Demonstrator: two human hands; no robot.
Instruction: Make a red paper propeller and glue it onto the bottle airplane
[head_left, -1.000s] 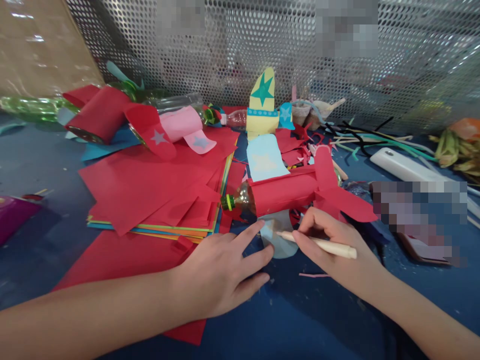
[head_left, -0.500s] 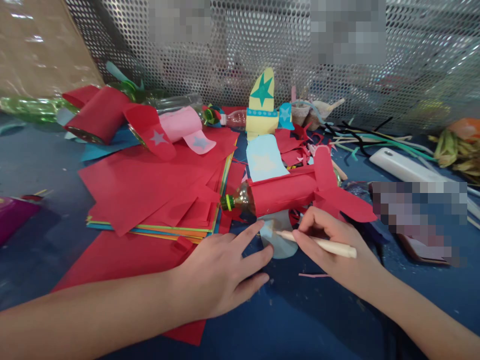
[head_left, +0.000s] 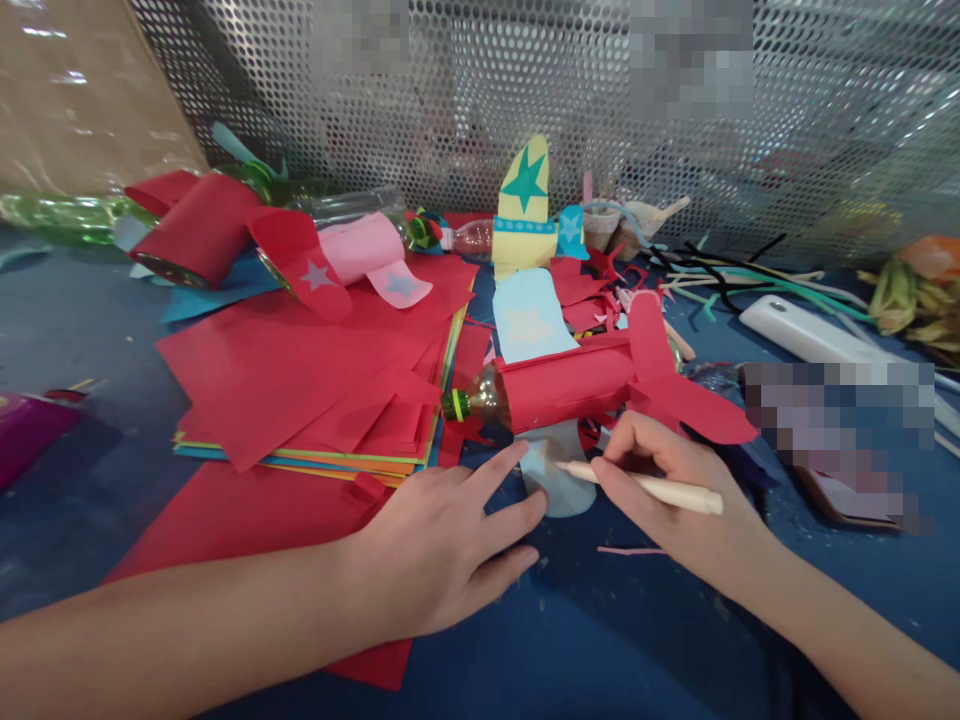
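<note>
A green plastic bottle (head_left: 489, 393) wrapped in red paper (head_left: 570, 385) lies on its side, its yellow-ringed neck pointing left. A light blue paper wing (head_left: 534, 315) stands on its far side, and red paper fins (head_left: 686, 405) are at its right end. On the near side hangs a grey-blue paper wing (head_left: 574, 490). My left hand (head_left: 457, 540) lies open, fingers spread, fingertips at this wing's left edge. My right hand (head_left: 667, 480) is closed on a cream-coloured marker (head_left: 675, 494), its tip touching the near wing.
Sheets of red paper (head_left: 300, 370) lie stacked on the left over other colours. Behind stand paper-covered bottle models, one with a yellow fin (head_left: 525, 185). A white glue gun (head_left: 810, 335) and a phone (head_left: 840, 480) lie right. A perforated metal panel (head_left: 465, 110) closes the back.
My right hand and the marker have shifted slightly to the right, the tip still on the near wing. My left hand stays where it was.
</note>
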